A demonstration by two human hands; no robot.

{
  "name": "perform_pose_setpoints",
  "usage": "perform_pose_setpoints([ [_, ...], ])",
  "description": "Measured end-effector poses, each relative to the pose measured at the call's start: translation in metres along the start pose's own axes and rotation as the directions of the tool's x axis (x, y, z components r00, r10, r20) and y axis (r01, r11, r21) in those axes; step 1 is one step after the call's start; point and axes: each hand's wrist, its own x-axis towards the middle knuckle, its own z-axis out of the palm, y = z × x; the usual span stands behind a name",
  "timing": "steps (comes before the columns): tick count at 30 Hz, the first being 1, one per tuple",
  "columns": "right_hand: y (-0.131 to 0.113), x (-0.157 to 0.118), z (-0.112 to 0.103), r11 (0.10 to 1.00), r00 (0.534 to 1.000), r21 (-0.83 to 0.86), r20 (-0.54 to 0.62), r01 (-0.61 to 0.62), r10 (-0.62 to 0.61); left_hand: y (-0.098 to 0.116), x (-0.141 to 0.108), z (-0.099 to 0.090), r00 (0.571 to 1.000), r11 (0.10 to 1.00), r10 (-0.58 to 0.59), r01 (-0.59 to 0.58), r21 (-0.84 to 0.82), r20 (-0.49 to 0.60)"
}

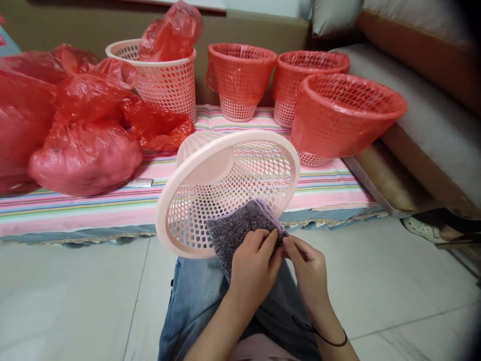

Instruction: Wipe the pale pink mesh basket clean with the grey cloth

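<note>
A dark grey cloth [236,225] with a purple edge is folded and hangs in front of a pale pink mesh basket [167,200], which lies tilted with its opening toward me. My left hand [257,260] is closed on the cloth near its right corner. The fingers of my right hand [308,260] pinch the same corner, close beside the left fingertips. The basket's lower rim is just above my jeans, and the cloth covers part of its opening.
Several baskets lined with red plastic, one of them [240,75], stand on the striped cloth [128,210]. Filled red bags [86,155] lie at the left. Another pink basket [169,85] holds a red bag. Cushions [432,125] are at the right.
</note>
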Motion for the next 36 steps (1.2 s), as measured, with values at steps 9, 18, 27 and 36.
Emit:
perform_pose_setpoints([
  [9,0.001,0.011,-0.001,0.991,0.997,0.13,-0.075,-0.015,0.025,0.005,-0.03,0.003,1.0,0.99,-0.006,0.006,0.138,-0.001],
  [18,-0.029,0.02,-0.006,0.932,0.971,0.349,-0.241,0.093,-0.006,-0.025,-0.049,-0.041,0.997,0.98,-0.07,0.077,0.182,-0.041],
  [27,-0.045,0.022,0.005,0.825,0.997,0.565,-0.073,0.012,0.035,-0.011,-0.053,-0.057,0.907,0.91,-0.414,0.408,-0.077,-0.077],
  [36,-0.047,0.028,0.012,0.743,0.998,0.665,0.03,-0.067,0.063,-0.008,-0.047,-0.058,0.963,0.976,-0.013,0.07,0.204,-0.269],
])
